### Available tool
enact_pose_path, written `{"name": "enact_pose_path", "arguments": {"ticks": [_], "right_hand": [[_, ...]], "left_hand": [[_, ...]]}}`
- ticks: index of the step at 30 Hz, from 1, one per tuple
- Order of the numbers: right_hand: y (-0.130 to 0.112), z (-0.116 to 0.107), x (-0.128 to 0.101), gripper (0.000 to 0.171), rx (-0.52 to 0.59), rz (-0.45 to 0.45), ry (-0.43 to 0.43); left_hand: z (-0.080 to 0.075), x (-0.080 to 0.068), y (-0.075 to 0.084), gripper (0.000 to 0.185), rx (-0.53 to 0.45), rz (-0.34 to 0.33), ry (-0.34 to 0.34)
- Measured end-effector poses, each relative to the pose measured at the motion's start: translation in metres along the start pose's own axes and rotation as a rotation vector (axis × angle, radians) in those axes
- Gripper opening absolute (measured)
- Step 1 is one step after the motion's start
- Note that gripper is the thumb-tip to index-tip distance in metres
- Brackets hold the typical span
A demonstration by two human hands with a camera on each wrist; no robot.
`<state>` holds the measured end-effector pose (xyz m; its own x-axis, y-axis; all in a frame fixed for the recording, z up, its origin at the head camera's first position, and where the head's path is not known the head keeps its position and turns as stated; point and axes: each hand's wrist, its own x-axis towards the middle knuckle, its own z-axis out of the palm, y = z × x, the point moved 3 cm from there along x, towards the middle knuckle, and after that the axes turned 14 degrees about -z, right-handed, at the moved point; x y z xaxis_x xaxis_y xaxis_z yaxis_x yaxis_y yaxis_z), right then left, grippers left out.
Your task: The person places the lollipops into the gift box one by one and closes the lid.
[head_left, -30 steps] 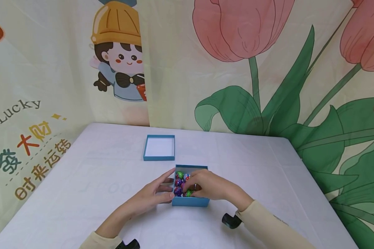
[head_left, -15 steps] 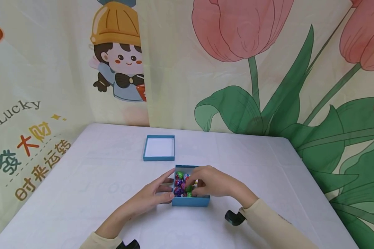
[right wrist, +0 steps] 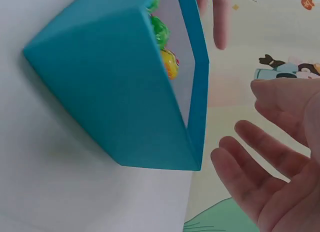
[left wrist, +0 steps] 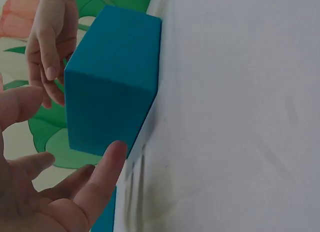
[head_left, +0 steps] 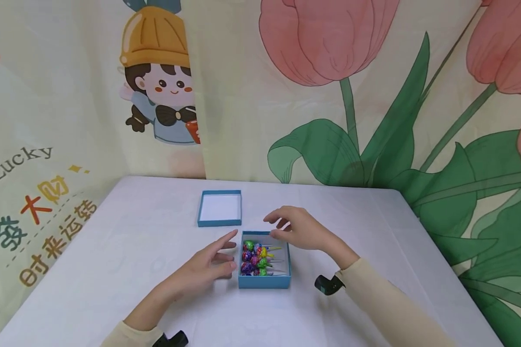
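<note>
A blue box stands on the table with several wrapped lollipops lying in it, their heads to the left and sticks to the right. My left hand is just left of the box, fingers spread and holding nothing; in the left wrist view its fingertips come close to the box wall. Above the box's far right corner hovers my right hand, fingers loosely bent with nothing between them. The right wrist view shows green and yellow lollipop heads past the box's rim.
Behind the box, slightly left, the blue-edged lid lies with its white inside up. White cloth covers the table. A printed curtain hangs behind the far edge.
My right hand has left the inside of the box, rising up and away towards the far side. The left hand has drawn slightly back from the box's left wall. The lollipops are now in full view.
</note>
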<state>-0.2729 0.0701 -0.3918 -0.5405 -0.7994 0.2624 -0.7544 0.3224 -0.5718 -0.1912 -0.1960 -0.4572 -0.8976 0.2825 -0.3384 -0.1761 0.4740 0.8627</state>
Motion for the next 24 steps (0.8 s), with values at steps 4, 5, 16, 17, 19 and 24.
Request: {"name": "enact_pose_path", "arguments": {"ticks": [4,5,16,17,19,24], "right_hand": [[0.007,-0.008,0.013,0.045,0.007,0.049,0.021],[0.009,-0.010,0.017,0.048,0.010,0.065,0.023],[0.022,-0.016,0.063,0.074,0.138,0.238,0.020],[0.023,-0.016,0.067,0.075,0.153,0.251,0.017],[0.025,-0.016,0.074,0.076,0.179,0.272,0.009],[0.033,-0.013,0.087,0.077,0.266,0.329,0.006]], "left_hand": [[-0.022,0.003,0.006,0.080,0.059,0.022,0.059],[-0.029,0.004,0.008,0.080,0.087,0.025,0.081],[-0.101,0.029,0.027,0.084,0.274,-0.005,0.279],[-0.107,0.032,0.026,0.084,0.280,-0.012,0.286],[-0.116,0.039,0.025,0.085,0.287,-0.031,0.292],[-0.130,0.056,0.018,0.087,0.310,-0.061,0.284]]}}
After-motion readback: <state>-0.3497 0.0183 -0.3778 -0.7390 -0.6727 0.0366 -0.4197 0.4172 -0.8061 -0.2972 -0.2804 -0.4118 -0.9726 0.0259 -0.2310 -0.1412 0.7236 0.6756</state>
